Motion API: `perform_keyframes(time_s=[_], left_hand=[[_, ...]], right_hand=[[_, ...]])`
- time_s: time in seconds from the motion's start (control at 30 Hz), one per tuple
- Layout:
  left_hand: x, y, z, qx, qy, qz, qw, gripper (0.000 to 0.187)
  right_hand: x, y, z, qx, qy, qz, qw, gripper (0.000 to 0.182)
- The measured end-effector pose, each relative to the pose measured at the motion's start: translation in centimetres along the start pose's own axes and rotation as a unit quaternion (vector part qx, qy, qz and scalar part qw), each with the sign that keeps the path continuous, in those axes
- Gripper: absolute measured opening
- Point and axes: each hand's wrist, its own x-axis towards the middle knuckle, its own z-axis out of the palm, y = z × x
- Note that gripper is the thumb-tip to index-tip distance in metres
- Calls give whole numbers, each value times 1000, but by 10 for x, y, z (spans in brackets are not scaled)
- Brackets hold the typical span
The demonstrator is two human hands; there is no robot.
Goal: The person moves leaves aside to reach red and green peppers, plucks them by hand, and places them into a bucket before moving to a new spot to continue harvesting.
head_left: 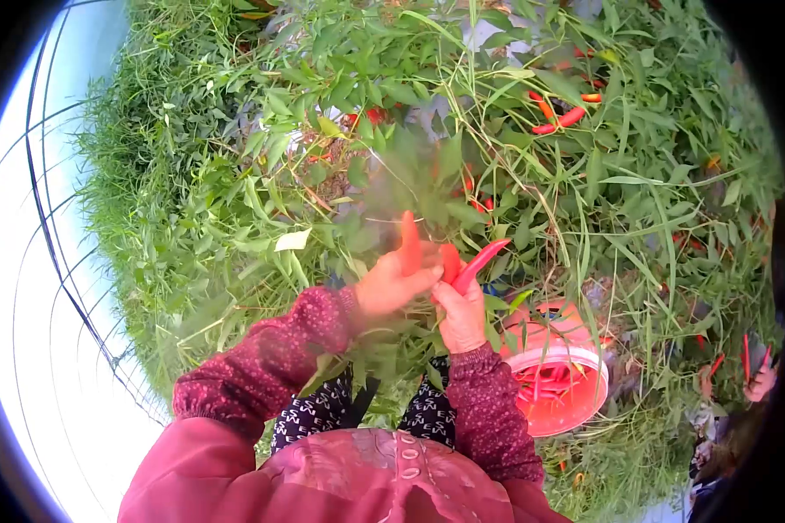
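My left hand [385, 286] pinches a red chili pepper [409, 242] that points upward, slightly blurred by motion. Close against it, my right hand [462, 321] is wrapped round a long, glossy chili pepper [483, 263] slanting up to the right. A second, shorter red pepper [449, 260] shows between the two hands, at the fingertips of the right one. Both hands are in front of the leafy pepper plants [349, 235], just above my knees.
Beside my right forearm a red bucket [576, 416] with a pale rim holds several red peppers [552, 380]. More ripe peppers [560, 120] hang among the foliage at the upper right. Another person's hand [761, 383] is near peppers at the far right. Thin curved frame bars [39, 166] run along the left.
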Motion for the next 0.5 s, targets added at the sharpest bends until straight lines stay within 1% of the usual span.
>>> perform_keyframes(time_s=[0.03, 0.07, 0.1, 0.13, 0.17, 0.2, 0.23, 0.27, 0.3, 0.33, 0.37, 0.4, 0.43, 0.47, 0.5], left_hand=[[-1, 10, 8, -1, 14, -25, 1000, 38], [-3, 21, 13, -3, 29, -50, 998, 40], [-4, 33, 16, 57, 5, -43, 997, 47], [-3, 46, 19, 62, 9, -39, 997, 47], [-1, 56, 22, 115, -27, -73, 990, 49], [5, 62, 23, 167, -63, -108, 978, 52], [15, 50, 17, 164, -101, -102, 976, 55], [23, 44, 9, 164, -100, -105, 976, 55], [32, 39, -1, 254, -139, -36, 956, 55], [44, 35, -13, 341, -178, 34, 923, 54], [58, 33, -36, 356, -185, 40, 915, 53], [71, 40, -60, 357, -108, 40, 927, 52], [86, 48, -88, 357, -32, 43, 932, 52], [103, 51, -120, 437, 93, 42, 894, 39], [119, 52, -153, 458, 174, 57, 870, 30]], right_hand=[[-4, -14, 2, -7, -31, 4, 999, 39], [-6, -21, 1, -5, -41, 3, 999, 39], [-9, -26, 0, 9, -51, 42, 998, 38], [-11, -29, -2, 22, -58, 81, 995, 37], [-12, -31, -3, 6, -42, 117, 992, 33], [-10, -29, -8, 7, -44, 115, 992, 33], [-6, -24, -17, 37, -46, 111, 992, 31], [-3, -21, -22, 66, -46, 109, 991, 29], [-1, -18, -25, 73, -42, 89, 992, 31], [-1, -20, -30, 74, -42, 91, 992, 31], [-3, -24, -37, 75, -17, 81, 994, 35], [-8, -29, -44, 76, 10, 70, 995, 39], [-18, -36, -50, 100, 44, 40, 993, 47], [-30, -39, -59, 122, 76, 12, 990, 55], [-45, -40, -77, 96, 100, -1, 990, 56]])
